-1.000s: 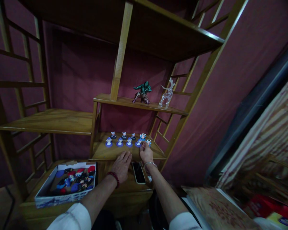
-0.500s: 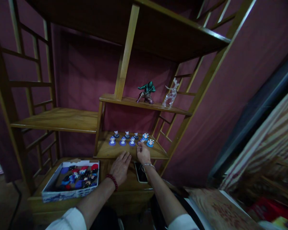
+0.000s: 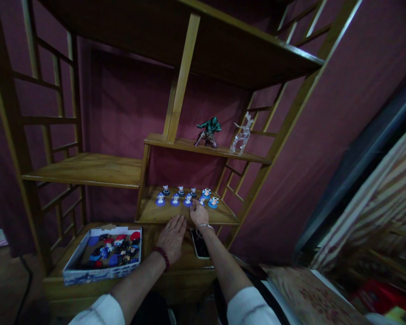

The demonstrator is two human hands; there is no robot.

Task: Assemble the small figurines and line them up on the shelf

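A person's two bare hands are working at the low shelf (image 3: 162, 214) of a wooden unit. The right hand (image 3: 199, 214) is hanging over the shelf, its fingertips lying just in front of the purple-and-white figurines (image 3: 175, 200), near the right end of their row. Its grip is looking bunched, but whether it is clamping a figurine or only touching one I cannot tell, as the hand is covering that spot. The left hand (image 3: 173, 235) is resting palm down near the shelf's front edge, fingers extended, holding nothing visible.

Dark-based figurines (image 3: 180, 192) are standing close behind the row, and blue figurines (image 3: 213, 203) are standing to its right. Crowding is looking like the main risk: a knuckle brushing sideways could be tipping one figurine into its neighbours. A bangle (image 3: 204, 227) is circling the right wrist, and a phone (image 3: 199, 246) is lying partly under that arm, so a low drag could be knocking it. An open box (image 3: 99, 274) of more figurines is sitting at the front edge of the cabinet top (image 3: 151, 237), where a careless left elbow could be nudging it off.
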